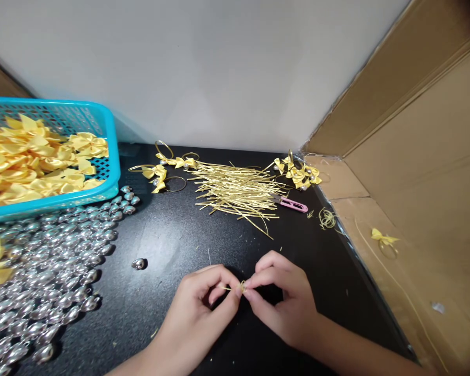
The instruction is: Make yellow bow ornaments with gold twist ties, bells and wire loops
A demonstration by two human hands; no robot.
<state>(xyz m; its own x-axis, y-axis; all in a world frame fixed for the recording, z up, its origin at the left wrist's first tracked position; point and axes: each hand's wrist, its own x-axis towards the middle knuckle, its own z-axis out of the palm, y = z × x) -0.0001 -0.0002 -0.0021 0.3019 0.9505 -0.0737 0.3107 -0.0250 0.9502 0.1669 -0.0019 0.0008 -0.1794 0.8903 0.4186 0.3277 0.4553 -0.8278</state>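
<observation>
My left hand (203, 303) and my right hand (284, 297) meet fingertip to fingertip low over the black table. Between them is a short gold cord (243, 284), pinched by thumb and forefinger of each hand and bent into a small loop. One cord end pokes out to the left behind my left forefinger; most of the cord is hidden by the fingers. A thin pale needle-like sliver (209, 256) shows just beyond my left knuckles, and I cannot tell whether it touches the hand. A single silver bell-like bead (139, 263) lies left of my left hand.
A blue basket (115, 156) of yellow satin bows stands at left, above many silver beads (43, 266). Gold cord pieces (238, 190) lie piled at the back beside pink thread snips (293, 204). Bows on loops (297, 172) and tangled thread (327, 219) sit near the cardboard wall.
</observation>
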